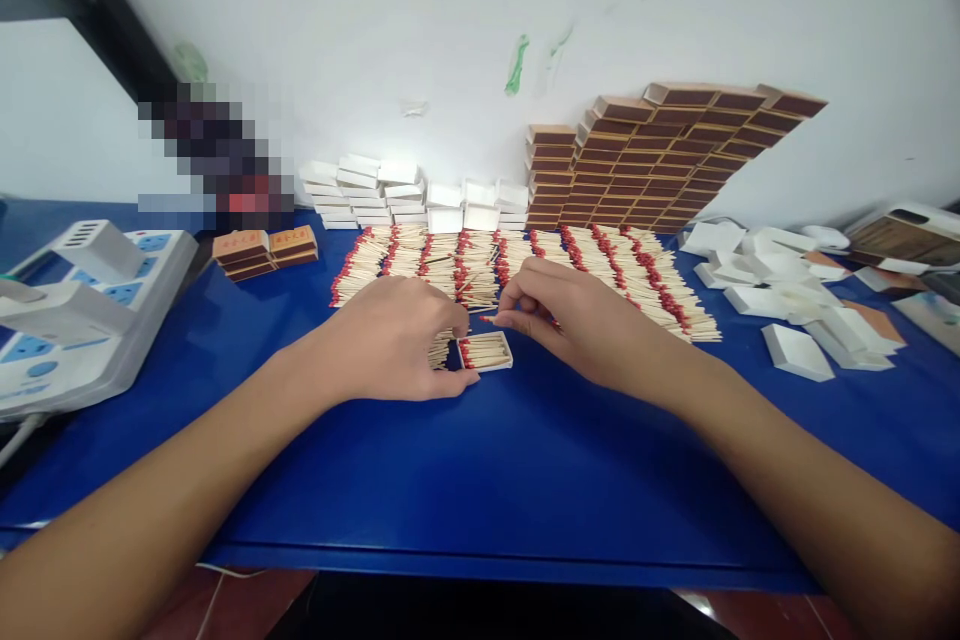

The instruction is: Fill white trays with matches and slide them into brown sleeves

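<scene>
A small white matchbox tray (486, 351) filled with red-tipped matches lies on the blue table (480, 480). My left hand (394, 338) rests just left of it, fingers curled over a few matches, thumb against the tray's near edge. My right hand (570, 315) hovers just right of the tray, pinching a match whose red tip points at the tray. Behind both hands lies a long row of loose matches (525, 265).
White inner trays (405, 192) and a tall stack of brown matchbox sleeves (660, 165) stand against the wall. More white trays (795, 315) are scattered at the right. Two closed matchboxes (264, 252) and a white power strip (82, 310) sit at the left.
</scene>
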Available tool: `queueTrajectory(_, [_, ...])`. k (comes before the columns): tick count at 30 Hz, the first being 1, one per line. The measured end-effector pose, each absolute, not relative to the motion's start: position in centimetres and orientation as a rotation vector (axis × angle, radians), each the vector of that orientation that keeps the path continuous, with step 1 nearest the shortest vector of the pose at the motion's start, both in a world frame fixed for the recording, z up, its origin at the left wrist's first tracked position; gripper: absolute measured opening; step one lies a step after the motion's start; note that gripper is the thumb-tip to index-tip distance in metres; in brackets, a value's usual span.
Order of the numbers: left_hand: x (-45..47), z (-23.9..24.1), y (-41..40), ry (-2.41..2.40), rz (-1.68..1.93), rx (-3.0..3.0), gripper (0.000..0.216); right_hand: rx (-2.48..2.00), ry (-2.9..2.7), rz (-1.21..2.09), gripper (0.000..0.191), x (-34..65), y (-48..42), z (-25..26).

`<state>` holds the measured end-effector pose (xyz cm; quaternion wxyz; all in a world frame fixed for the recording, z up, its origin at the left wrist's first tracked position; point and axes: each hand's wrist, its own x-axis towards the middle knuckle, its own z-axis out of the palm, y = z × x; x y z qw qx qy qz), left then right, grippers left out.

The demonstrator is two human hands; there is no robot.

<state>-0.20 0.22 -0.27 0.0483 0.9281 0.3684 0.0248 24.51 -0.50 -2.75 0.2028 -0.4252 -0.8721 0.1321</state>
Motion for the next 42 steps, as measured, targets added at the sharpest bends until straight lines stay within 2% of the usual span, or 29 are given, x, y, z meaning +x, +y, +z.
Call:
queueTrajectory(17, [-0.3,-0.4,0.2,1.120,0.110,2.806,0.028,-1.171,-2.566,0.546,0.010,24.3,-1.6,-2.4])
queueTrajectory(29, [-0.3,-0.3,0.2,1.128,0.069,2.814,0.029,-1.127,-2.482,0.640,0.018,23.9,-1.4,-2.9])
queueTrajectory(34, [-0.3,-0.4,0.2,1.117,0.079,2.818,0.029,-1.109,-2.411,0.480,0.012,24.2,-0.5,-3.4])
queueTrajectory(38, [-0.2,-0.4,0.2,1.125,0.072,2.817,0.032,-1.120,-2.433,0.326,0.021,24.6,0.6,-4.4])
queueTrajectory(42, [-0.3,-0.3,0.1,1.131,0.061,2.818,0.031,-1.137,-2.467,0.285,0.019,24.4,1.1,-5.0])
